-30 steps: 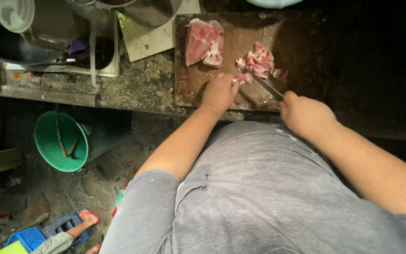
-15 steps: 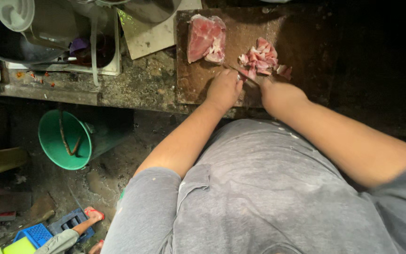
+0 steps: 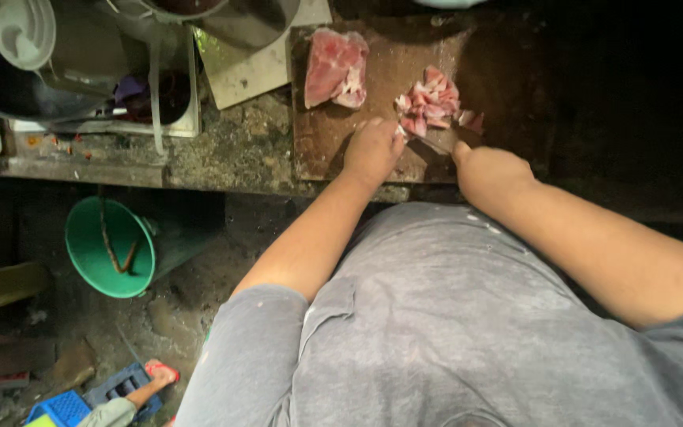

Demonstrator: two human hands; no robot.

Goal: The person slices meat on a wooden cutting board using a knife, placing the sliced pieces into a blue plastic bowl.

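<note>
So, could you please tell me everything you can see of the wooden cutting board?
The brown wooden cutting board lies flat on the dark counter's edge, rectangular, worn and stained. A large pink raw meat slab sits near its far left corner; a pile of cut meat pieces lies mid-board. The left hand rests on it.

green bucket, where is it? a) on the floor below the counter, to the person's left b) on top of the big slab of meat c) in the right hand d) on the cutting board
a: the green bucket sits on the floor beneath the counter, left of the person, well away from the cutting board.
</note>
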